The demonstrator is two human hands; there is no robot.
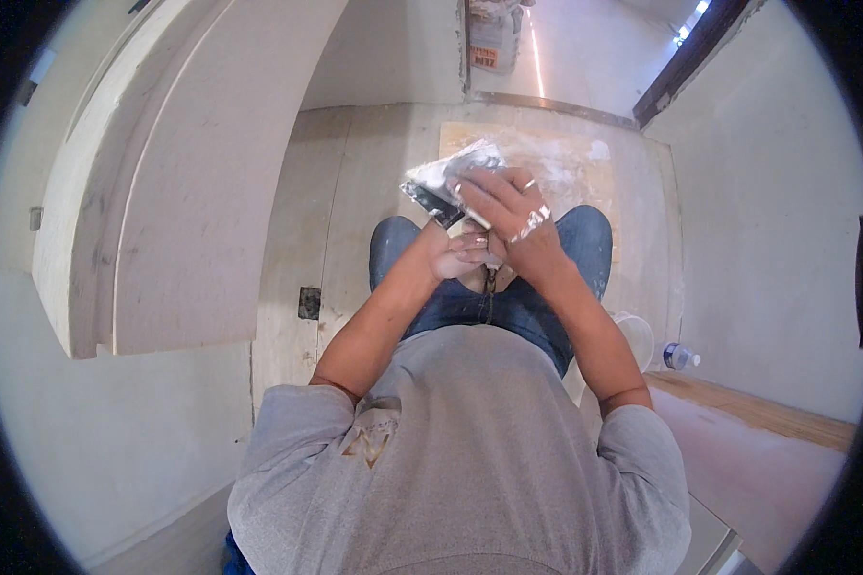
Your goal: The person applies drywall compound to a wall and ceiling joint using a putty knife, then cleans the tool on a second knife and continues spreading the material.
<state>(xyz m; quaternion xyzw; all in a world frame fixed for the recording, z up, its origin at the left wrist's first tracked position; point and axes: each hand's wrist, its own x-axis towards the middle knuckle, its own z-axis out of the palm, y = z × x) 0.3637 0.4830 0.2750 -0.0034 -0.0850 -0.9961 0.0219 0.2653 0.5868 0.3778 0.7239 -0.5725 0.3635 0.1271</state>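
Note:
In front of my knees is a broad, shiny metal filling knife [470, 158], tilted and smeared with pale material. My right hand [510, 206] grips it from above, the fingers stretched over its face; white paste coats the back of this hand. Beneath it lies a second, darker metal blade [430, 203], close against the first. My left hand [462, 255] sits below that one with its fingers curled, close to my right wrist. What its fingers close on is mostly hidden, and where the two blades meet cannot be seen clearly.
A white-dusted board [585, 177] lies on the floor beyond my knees. To my right are a white bucket [635, 340], a plastic bottle [681, 356] and a wooden-edged ledge [738, 402]. A large curved panel [187, 192] rises at left. A paper sack [496, 38] stands past the doorway.

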